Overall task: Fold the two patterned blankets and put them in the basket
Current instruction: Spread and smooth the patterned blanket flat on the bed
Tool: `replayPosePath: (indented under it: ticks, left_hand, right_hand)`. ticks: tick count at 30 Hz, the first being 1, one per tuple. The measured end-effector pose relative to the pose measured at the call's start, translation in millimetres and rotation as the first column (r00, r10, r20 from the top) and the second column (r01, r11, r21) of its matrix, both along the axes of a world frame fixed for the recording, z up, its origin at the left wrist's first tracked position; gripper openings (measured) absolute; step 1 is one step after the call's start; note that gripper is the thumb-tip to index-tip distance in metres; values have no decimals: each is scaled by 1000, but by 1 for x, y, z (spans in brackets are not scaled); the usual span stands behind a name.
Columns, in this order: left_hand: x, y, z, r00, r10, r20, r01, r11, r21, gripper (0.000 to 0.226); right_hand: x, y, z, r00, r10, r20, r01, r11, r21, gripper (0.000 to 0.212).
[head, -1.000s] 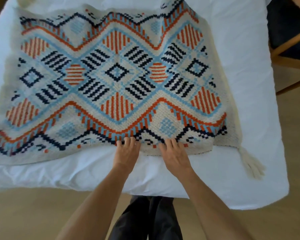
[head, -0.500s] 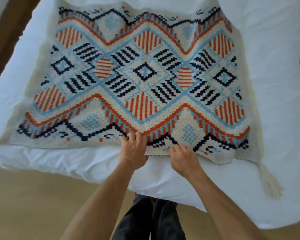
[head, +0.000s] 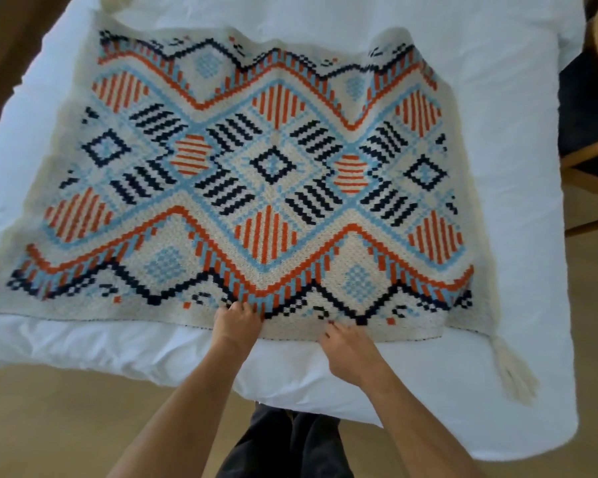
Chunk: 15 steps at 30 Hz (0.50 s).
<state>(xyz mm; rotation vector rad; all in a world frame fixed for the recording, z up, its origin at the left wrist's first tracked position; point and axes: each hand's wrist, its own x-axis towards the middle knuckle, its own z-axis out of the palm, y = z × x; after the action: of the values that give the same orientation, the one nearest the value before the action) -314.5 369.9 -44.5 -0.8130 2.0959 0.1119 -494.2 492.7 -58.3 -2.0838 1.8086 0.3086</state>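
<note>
One patterned blanket [head: 256, 174], cream with orange, light blue and navy diamonds and zigzags, lies spread flat on a white bed [head: 497, 132]. A cream tassel [head: 513, 372] trails from its near right corner. My left hand [head: 235, 322] grips the blanket's near edge at the middle, fingers curled into the knit. My right hand [head: 349, 350] is just right of it on the same edge, its fingers curled onto the border. A second blanket and a basket are not in view.
The bed's near edge runs along a wooden floor [head: 66, 426]. A wooden chair [head: 594, 150] with a dark seat stands at the right. A dark wooden strip [head: 11, 39] borders the bed at the upper left. My legs show below.
The view has shifted and the blanket now sits more central. Both hands stay at the near edge, fingers curled tighter into the fabric than a second ago.
</note>
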Motion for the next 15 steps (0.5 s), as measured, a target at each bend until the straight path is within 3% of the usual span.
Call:
replayPosePath:
  ticks: [3, 8, 15]
  left_hand:
    - [-15, -1, 3, 1000, 5, -14, -5, 1000, 4, 43]
    - [-78, 7, 10, 970, 11, -241, 3, 998, 56, 41]
    - [-177, 50, -2, 921, -109, -373, 158, 982, 102, 41]
  right_hand:
    - [-19, 3, 11, 995, -87, -45, 86, 996, -22, 31]
    - [-92, 12, 31, 946, -267, -185, 253, 963, -94, 33]
    - [-184, 59, 30, 816, -442, -372, 476, 879, -1, 47]
